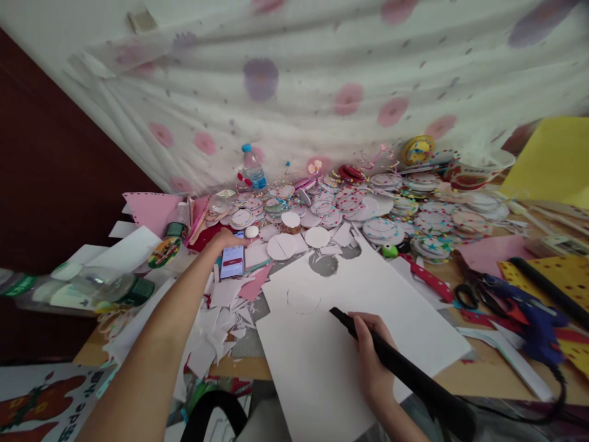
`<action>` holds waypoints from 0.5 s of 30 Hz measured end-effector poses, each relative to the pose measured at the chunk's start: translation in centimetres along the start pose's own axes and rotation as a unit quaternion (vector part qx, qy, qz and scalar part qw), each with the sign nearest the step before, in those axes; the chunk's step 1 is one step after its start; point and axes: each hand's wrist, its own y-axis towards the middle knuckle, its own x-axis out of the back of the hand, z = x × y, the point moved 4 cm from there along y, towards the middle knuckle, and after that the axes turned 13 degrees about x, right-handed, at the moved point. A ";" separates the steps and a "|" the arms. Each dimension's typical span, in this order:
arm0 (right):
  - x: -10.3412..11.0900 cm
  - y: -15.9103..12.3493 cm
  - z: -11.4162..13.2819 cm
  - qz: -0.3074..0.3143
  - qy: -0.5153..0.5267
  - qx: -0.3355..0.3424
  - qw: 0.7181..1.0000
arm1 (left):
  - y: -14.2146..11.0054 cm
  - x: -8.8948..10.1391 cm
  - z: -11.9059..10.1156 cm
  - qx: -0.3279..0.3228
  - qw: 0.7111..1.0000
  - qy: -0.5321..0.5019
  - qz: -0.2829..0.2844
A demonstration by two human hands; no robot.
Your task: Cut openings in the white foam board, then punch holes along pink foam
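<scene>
My left hand (225, 238) reaches across the upper part of a lit phone (232, 263), at least one finger stretched out; its other fingers are hard to make out. My right hand (375, 356) is closed around a long black tool (400, 359) with a flat, slanted tip, held low over a large white sheet of card (317, 350). A faint round outline is marked on the card, left of the tip. Notches and a hole are cut from the card's far edge. White paper discs (281, 247) lie just beyond it.
Many decorated discs (334, 205) are heaped along the curtain, near a water bottle (254, 169). Paper scraps (227, 319) spread on the left beside plastic bottles (110, 288). At right lie scissors (467, 296), a blue glue gun (529, 325) and a bowl (478, 169).
</scene>
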 end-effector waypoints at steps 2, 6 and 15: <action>0.0 0.0 0.1 0.003 -0.007 0.001 1.000 | 0.1 -0.2 -0.1 0.014 0.999 0.011 0.044; 0.0 0.0 0.0 0.013 -0.008 0.001 1.000 | 0.0 -0.2 -0.1 0.014 0.996 0.025 0.081; -0.1 0.0 -0.1 0.016 0.007 0.002 1.000 | -1.1 0.5 -0.7 -0.024 0.998 0.056 0.033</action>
